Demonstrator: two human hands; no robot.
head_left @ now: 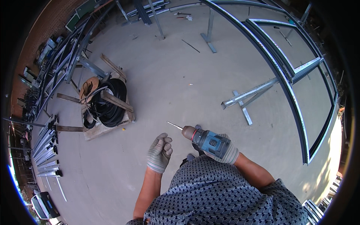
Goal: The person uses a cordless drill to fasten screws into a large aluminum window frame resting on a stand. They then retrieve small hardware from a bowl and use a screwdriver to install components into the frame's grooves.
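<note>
Blue-bodied, the cordless drill (207,140) sits gripped in the gloved right hand (227,152) at waist height, its thin bit pointing left over the concrete floor (180,86). Just beside the bit, the gloved left hand (160,152) is curled into a loose fist; whether it holds anything cannot be told. Coiled black cable (110,101) lies on a board well to the left, and a long metal frame (288,86) rests on trestles to the right.

Right hand (228,153) grips a blue drill (205,139); left hand (160,152) is fisted.
</note>
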